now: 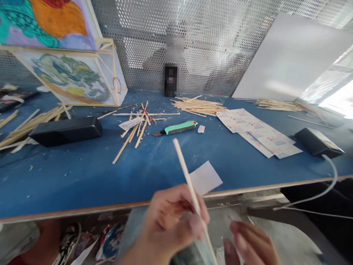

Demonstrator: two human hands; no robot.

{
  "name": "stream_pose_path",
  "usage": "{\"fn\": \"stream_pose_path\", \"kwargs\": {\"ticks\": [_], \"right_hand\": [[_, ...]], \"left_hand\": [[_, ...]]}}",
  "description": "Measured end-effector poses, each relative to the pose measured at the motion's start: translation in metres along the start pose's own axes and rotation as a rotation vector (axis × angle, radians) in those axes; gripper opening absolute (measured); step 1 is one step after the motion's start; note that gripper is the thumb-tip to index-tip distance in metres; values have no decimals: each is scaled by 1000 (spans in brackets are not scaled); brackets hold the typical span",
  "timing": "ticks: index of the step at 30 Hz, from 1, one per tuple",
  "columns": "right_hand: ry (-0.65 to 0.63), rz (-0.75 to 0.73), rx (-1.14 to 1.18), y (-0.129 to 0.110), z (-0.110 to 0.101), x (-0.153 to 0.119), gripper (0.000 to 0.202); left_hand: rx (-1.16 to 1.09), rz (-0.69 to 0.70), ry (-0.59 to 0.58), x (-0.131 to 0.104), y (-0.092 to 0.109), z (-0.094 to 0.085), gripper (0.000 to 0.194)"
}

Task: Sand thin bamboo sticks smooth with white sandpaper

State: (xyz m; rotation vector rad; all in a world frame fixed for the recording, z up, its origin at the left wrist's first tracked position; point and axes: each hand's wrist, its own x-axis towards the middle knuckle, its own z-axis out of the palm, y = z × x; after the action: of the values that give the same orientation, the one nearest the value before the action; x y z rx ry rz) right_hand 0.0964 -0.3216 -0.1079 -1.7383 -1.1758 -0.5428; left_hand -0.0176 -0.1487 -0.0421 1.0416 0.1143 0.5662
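Observation:
My left hand is closed around a thin bamboo stick, pinching it between thumb and fingers above the table's near edge. The stick slants from upper left down to the lower right. Just right of its lower part is my right hand, slightly blurred, its thumb a little apart from its curled fingers and nothing visible in it. A small white paper piece lies on the blue tabletop behind the stick. Farther back rests a green craft knife with its blade pointing left, beside a tiny paper scrap.
Cut sticks and a larger stick pile lie toward the back. Printed paper sheets are at right, near a dark box with a white cable. A black case and painted stick-framed lantern stand left.

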Motion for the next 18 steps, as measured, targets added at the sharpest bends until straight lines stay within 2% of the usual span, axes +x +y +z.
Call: {"fn": "stream_pose_path", "kwargs": {"ticks": [2,5,8,10,12,14,16,18], "right_hand": [[-63,27,-92,10,3,23,58],[-283,79,-196,30,13,61,67],[-488,122,-145,46,28,95,62],[-585,171,-63,57,36,117,57],[-661,202,8,73,40,141,54],[-687,134,-22,96,44,168,55],[-728,95,-76,119,48,195,50],[-707,55,-165,132,58,218,50]], "left_hand": [[101,-24,7,3,23,-18,22],[222,-20,23,19,59,-38,20],[363,-39,117,49,88,-48,21],[518,-66,137,69,99,-54,23],[604,-97,127,86,102,-63,24],[690,-170,73,97,98,-75,23],[784,-258,-2,100,89,-86,21],[871,-313,-66,97,78,-93,26]]}}
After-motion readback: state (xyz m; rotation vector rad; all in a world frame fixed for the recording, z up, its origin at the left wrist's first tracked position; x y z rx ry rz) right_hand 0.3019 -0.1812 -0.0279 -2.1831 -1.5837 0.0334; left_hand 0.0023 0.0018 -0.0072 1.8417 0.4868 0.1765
